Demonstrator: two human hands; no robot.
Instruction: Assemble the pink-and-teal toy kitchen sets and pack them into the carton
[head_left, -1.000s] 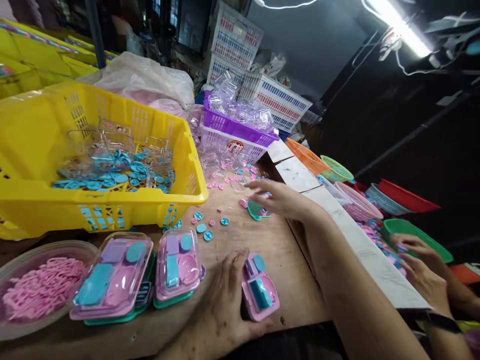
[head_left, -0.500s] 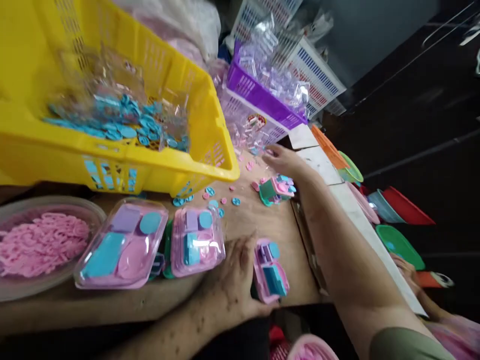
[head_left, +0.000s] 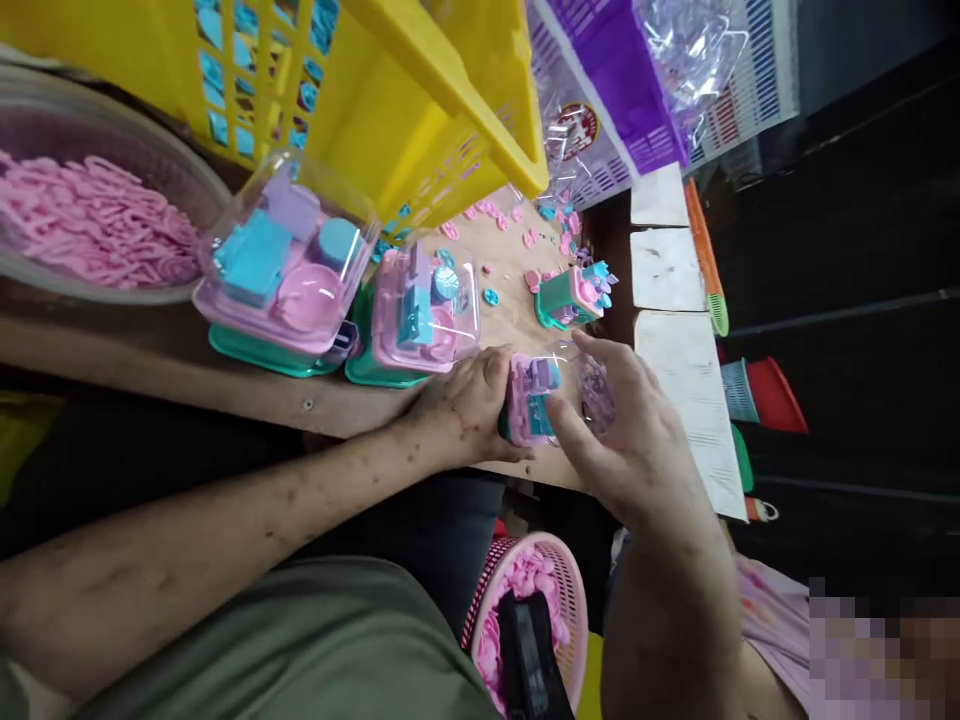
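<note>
My left hand (head_left: 469,405) is wrapped around the side of a small pink toy case (head_left: 519,405), which holds purple and blue pieces. From the right, my right hand (head_left: 630,430) grips a clear plastic cover (head_left: 571,365) between thumb and fingers, at the open face of that case. Whether the cover is seated cannot be made out. Left of my left hand stand two similar toy cases with clear covers, a smaller one (head_left: 382,340) and a larger one (head_left: 255,310), both on green bases. Beyond my hands, a green toy case (head_left: 559,295) without a cover has pink, purple and blue pieces.
A yellow basket (head_left: 450,90) stands behind the cases, beside a tub (head_left: 214,185) of pink parts. Small pink and blue discs (head_left: 491,297) are scattered on the wooden table. A purple crate (head_left: 615,60) holds clear plastic. Below the table edge is a pink basket (head_left: 574,580); a person's sleeve (head_left: 772,620) shows at right.
My right hand has come back from near the purple crate with a clear cover and brought it to the pink toy case. My left hand still holds that case. The view has shifted.
</note>
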